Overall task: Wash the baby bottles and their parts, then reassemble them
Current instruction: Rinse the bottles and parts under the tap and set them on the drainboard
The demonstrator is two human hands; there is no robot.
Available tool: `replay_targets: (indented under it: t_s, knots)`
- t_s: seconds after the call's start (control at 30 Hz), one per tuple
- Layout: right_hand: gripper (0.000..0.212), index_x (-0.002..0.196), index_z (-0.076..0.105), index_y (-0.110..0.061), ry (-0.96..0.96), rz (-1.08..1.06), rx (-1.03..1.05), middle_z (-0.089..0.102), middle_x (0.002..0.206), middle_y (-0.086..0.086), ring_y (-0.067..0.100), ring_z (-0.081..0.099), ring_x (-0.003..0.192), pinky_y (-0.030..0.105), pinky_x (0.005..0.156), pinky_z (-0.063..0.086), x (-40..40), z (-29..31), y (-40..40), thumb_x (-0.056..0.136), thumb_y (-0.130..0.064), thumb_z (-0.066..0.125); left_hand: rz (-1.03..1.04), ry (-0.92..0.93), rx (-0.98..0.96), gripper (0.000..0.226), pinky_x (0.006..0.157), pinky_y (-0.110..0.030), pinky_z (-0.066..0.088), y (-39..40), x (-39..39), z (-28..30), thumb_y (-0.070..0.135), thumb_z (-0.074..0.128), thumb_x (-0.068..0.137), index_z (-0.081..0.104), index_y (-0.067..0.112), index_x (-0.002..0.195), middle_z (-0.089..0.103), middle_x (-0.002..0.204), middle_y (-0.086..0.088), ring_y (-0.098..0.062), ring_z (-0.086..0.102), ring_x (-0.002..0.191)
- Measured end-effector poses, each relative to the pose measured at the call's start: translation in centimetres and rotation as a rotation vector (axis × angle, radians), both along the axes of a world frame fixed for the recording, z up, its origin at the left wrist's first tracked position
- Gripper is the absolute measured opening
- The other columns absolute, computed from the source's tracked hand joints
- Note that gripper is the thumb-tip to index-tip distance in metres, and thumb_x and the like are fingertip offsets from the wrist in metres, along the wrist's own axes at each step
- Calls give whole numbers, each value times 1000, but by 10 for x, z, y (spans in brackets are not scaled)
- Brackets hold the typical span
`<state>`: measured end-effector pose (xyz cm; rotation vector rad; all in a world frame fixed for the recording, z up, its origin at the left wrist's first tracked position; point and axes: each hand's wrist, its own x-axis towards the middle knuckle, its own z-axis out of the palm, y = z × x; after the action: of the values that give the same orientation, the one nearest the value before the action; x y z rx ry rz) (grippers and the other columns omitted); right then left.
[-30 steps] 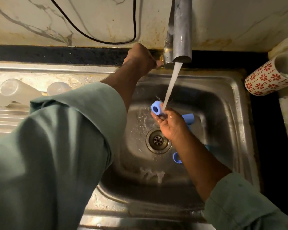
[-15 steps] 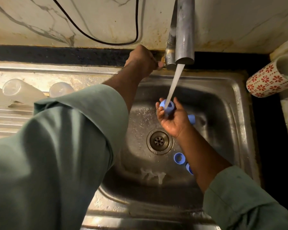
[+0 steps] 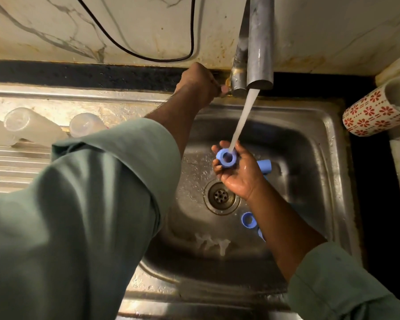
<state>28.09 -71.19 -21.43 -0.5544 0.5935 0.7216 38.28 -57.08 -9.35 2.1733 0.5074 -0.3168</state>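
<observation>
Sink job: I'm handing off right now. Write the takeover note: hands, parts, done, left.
Left hand: gripping the tap handle at the back of the sink; water running.
Right hand: holds a blue ring under the stream.
In the basin: blue cap behind the right hand, another ring near the drain, a third blue piece mostly hidden by the forearm.
On the drainboard: two clear bottles lying down.
Done: uncertain; nothing assembled.
Left: finish this ring, rinse the other blue parts, reassemble.
</observation>
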Motion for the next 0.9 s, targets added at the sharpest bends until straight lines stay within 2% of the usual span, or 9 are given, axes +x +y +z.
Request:
replay_targets:
  t_s: [0.07, 0.17, 0.23, 0.37, 0.47, 0.67, 0.77, 0.87, 0.9]
  knots:
    - [40, 93, 76, -12, -59, 61, -24, 71, 104, 9, 20, 63, 78, 26, 64, 52, 1, 3, -2, 98, -33, 43, 2, 0, -2, 17, 64, -30, 52, 0, 0, -1, 26, 74, 90, 64, 15, 99, 70, 101, -6, -19, 69, 90]
    - [38, 126, 60, -9, -147, 117, -46, 64, 120, 8, 21, 63, 101, 30, 77, 55, 2, 5, -7, 98, -20, 38, -3, -8, -4, 16, 54, -25, 45, 0, 0, -2, 25, 74, 91, 60, 19, 85, 69, 95, -4, -16, 67, 83]
    - [37, 128, 55, -8, -242, 181, -97, 59, 123, 10, 26, 58, 108, 32, 83, 57, 2, 5, -10, 95, -13, 41, -6, -8, -3, 18, 52, -25, 44, 0, 0, -2, 26, 74, 90, 60, 20, 82, 69, 93, -3, -15, 66, 81]
    - [19, 108, 66, -6, -264, 130, -329, 56, 111, 18, 29, 63, 90, 32, 67, 59, 7, 11, -8, 92, -10, 57, 7, -8, 6, 16, 51, -26, 44, 0, 0, -1, 28, 75, 89, 66, 17, 95, 70, 94, -3, -14, 65, 78]
    - [33, 120, 59, -1, -138, 53, -415, 57, 101, 18, 21, 64, 69, 25, 54, 55, 9, 15, -5, 94, -22, 59, 10, -8, 22, 12, 50, -26, 45, -1, -1, -2, 25, 74, 90, 65, 17, 90, 71, 95, -4, -13, 66, 74]
    - [12, 104, 57, -5, -43, -56, -214, 57, 99, 16, 13, 57, 68, 16, 51, 51, 9, 19, -5, 95, -12, 54, 45, -14, -30, 16, 53, -24, 50, -2, -2, -3, 27, 75, 90, 63, 16, 91, 72, 94, -5, -12, 70, 73]
    - [20, 93, 57, -14, -79, 59, -161, 64, 87, 9, 5, 48, 46, 13, 38, 36, 3, 18, -13, 89, -33, 58, 70, -39, -39, 16, 54, -24, 50, -3, -5, -8, 26, 74, 90, 63, 15, 94, 71, 93, -5, -13, 67, 74]
    - [37, 87, 60, -15, -64, 164, -153, 64, 71, 4, 7, 46, 43, 14, 36, 32, 0, 17, -17, 89, -51, 53, 68, -65, 19, 15, 58, -29, 54, -6, -8, -12, 23, 72, 92, 60, 18, 83, 71, 90, -5, -15, 66, 73]
    - [35, 88, 61, -15, -144, 202, -266, 64, 70, 3, 9, 48, 46, 15, 38, 34, -1, 21, -15, 90, -49, 54, 73, -78, 47, 19, 63, -32, 57, -8, -9, -13, 22, 71, 92, 58, 20, 78, 70, 87, -4, -16, 67, 74]
